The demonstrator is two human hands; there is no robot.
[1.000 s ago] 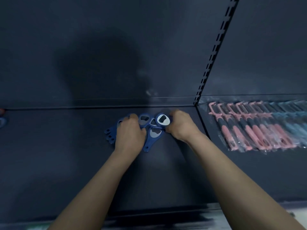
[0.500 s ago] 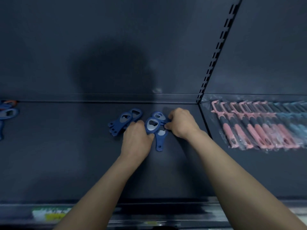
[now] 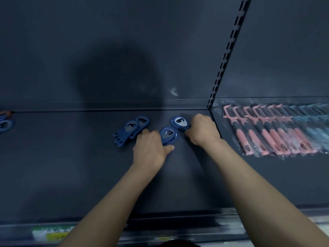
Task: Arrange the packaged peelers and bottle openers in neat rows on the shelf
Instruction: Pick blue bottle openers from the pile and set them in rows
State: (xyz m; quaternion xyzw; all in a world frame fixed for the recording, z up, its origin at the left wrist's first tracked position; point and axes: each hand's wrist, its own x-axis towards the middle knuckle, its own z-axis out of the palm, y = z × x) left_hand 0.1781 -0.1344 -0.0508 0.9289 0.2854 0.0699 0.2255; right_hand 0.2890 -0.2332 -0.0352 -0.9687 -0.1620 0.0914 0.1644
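Blue bottle openers lie on the dark shelf [image 3: 71, 166] near its back. My left hand [image 3: 151, 148] grips one blue opener [image 3: 168, 134] by its handle, head pointing away. My right hand [image 3: 202, 131] holds another blue opener [image 3: 179, 122] at its handle end, just to the right. A small overlapping stack of blue openers [image 3: 130, 130] lies left of my left hand. On the neighbouring shelf section to the right, packaged pink peelers [image 3: 263, 132] lie side by side in a row, with packaged blue-grey peelers [image 3: 313, 125] continuing it.
A slotted upright [image 3: 226, 56] divides the two shelf sections. More openers [image 3: 5, 123] sit at the far left edge. A price-label strip [image 3: 51, 234] runs along the shelf's front edge. Bare dark shelf lies between the far-left openers and the stack.
The two openers that overlapped between my hands are now apart: my right hand has drawn one to the right and back, my left holds the other. The view shifted slightly right.
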